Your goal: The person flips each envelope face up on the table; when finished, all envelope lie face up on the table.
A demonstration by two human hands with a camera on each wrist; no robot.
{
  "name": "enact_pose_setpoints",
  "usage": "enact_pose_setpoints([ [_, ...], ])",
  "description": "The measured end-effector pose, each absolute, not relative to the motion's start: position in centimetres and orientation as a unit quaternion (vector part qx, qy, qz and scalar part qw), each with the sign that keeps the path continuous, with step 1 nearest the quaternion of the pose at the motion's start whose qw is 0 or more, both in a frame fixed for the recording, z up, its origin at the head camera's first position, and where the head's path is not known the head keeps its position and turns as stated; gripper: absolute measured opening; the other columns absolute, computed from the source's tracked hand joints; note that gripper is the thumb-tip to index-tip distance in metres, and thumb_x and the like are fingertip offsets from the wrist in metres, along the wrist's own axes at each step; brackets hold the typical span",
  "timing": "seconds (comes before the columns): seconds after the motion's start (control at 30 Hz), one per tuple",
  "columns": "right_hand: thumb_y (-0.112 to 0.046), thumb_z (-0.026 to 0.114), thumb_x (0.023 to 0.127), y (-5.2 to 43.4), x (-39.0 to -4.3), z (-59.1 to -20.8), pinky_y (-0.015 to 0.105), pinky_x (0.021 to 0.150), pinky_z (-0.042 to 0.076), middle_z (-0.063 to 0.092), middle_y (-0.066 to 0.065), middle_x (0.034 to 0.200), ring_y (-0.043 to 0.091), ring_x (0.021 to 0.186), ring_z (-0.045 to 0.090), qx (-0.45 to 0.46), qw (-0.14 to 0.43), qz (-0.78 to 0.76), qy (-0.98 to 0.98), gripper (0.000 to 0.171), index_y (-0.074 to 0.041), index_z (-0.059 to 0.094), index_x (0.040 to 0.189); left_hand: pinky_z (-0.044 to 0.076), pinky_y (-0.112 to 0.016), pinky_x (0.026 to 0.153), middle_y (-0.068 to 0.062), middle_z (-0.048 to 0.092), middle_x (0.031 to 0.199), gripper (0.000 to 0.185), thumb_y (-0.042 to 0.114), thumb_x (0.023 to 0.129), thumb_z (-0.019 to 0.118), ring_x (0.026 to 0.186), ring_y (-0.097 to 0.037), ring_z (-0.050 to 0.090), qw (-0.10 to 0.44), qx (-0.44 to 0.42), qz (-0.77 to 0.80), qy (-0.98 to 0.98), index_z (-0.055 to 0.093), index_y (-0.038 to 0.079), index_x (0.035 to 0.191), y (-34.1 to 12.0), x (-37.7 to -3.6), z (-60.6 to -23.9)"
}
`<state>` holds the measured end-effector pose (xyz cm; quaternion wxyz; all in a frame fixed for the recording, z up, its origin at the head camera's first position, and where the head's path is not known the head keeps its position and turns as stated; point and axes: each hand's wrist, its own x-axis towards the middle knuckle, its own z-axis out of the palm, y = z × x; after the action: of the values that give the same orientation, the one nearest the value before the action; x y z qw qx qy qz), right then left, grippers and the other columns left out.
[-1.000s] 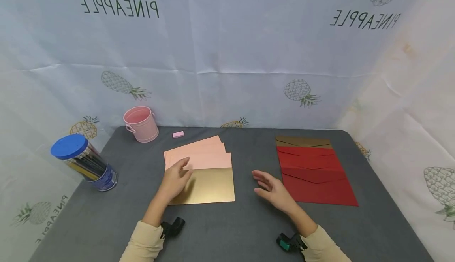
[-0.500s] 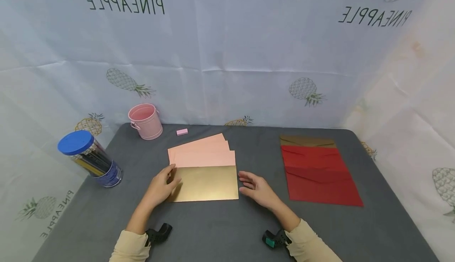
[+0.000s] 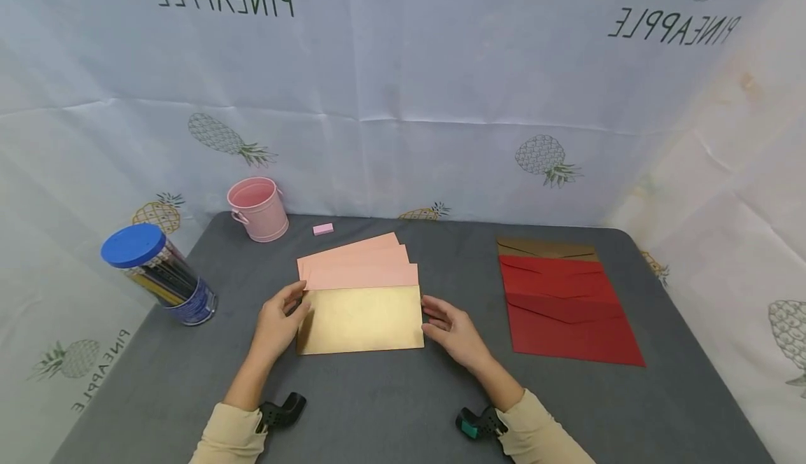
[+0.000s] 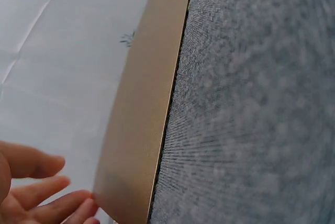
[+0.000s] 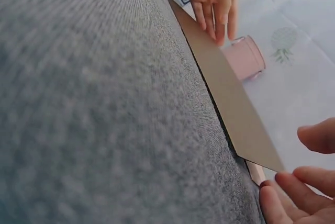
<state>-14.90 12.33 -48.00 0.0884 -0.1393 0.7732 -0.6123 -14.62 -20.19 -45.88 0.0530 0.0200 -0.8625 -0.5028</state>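
A smooth gold paper rectangle [image 3: 364,320] lies in front of a fan of pink paper sheets [image 3: 359,275], overlapping the nearest one. My left hand [image 3: 277,320] is at its left edge, fingertips touching the far left corner and the thumb [image 4: 36,162] held apart. On the other side, my right hand [image 3: 456,334] has its fingertips right at the right edge, fingers loosely bent and thumb off the paper. In the right wrist view, a strip of pink [image 5: 255,172] shows beyond the gold paper's right end.
Red envelopes [image 3: 567,331] overlap a brown-gold envelope [image 3: 548,247] on the right of the grey table [image 3: 371,408]. At back left stand a pink bucket [image 3: 259,215] and a blue-lidded jar of pencils [image 3: 166,278], near a small pink block [image 3: 323,229]. A printed curtain [image 3: 378,100] hangs behind.
My left hand has drawn back from over the gold paper to its left edge. My right hand has moved left to the right edge. The gold surface now looks brighter.
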Motion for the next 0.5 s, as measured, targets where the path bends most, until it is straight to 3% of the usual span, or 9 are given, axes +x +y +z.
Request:
enact_pose_setpoints([
  [0.07, -0.003, 0.065, 0.088, 12.3, -15.0, -48.2, 0.037, 0.100, 0.046, 0.044, 0.026, 0.140, 0.038, 0.127, 0.047, -0.143, 0.074, -0.626, 0.763, 0.056, 0.007, 0.042, 0.137, 0.042, -0.039, 0.104, -0.023, 0.050, 0.135, 0.044, 0.004, 0.093, 0.057, 0.129, -0.035, 0.045, 0.055, 0.038, -0.528, -0.846, 0.047, -0.002, 0.135, -20.2, -14.6, -45.8],
  [0.17, 0.000, 0.066, 0.086, 12.4, -15.1, -48.5, 0.032, 0.096, 0.049, 0.047, 0.023, 0.137, 0.037, 0.125, 0.050, -0.142, 0.048, -0.644, 0.750, 0.054, 0.005, 0.045, 0.135, 0.047, -0.021, 0.095, -0.020, 0.050, 0.137, 0.044, 0.003, 0.092, 0.058, 0.129, -0.030, 0.045, 0.054, 0.057, -0.572, -0.816, 0.047, 0.000, 0.136, -20.1, -14.6, -45.9],
  [0.27, 0.003, 0.066, 0.084, 12.4, -15.3, -48.9, 0.025, 0.090, 0.052, 0.049, 0.022, 0.132, 0.036, 0.120, 0.054, -0.135, 0.020, -0.649, 0.749, 0.051, 0.004, 0.050, 0.133, 0.043, -0.005, 0.085, -0.020, 0.048, 0.139, 0.046, -0.001, 0.091, 0.057, 0.131, -0.028, 0.044, 0.042, 0.060, -0.618, -0.783, 0.046, -0.001, 0.136, -19.9, -14.7, -46.3],
  [0.4, 0.006, 0.066, 0.083, 12.5, -15.5, -49.2, 0.018, 0.083, 0.052, 0.054, 0.021, 0.128, 0.035, 0.113, 0.057, -0.106, 0.000, -0.653, 0.750, 0.049, 0.003, 0.053, 0.130, 0.043, -0.006, 0.090, -0.022, 0.042, 0.143, 0.050, -0.006, 0.090, 0.057, 0.134, -0.028, 0.040, 0.020, 0.041, -0.666, -0.745, 0.043, -0.004, 0.138, -19.8, -14.8, -46.8],
  [0.5, 0.007, 0.066, 0.082, 12.6, -15.6, -49.2, 0.016, 0.081, 0.052, 0.057, 0.022, 0.126, 0.033, 0.112, 0.058, -0.083, -0.003, -0.668, 0.740, 0.049, 0.003, 0.053, 0.130, 0.044, -0.010, 0.092, -0.021, 0.037, 0.147, 0.057, -0.004, 0.089, 0.060, 0.132, -0.016, 0.043, -0.001, 0.019, -0.693, -0.720, 0.037, -0.002, 0.142, -19.7, -14.9, -47.2],
])
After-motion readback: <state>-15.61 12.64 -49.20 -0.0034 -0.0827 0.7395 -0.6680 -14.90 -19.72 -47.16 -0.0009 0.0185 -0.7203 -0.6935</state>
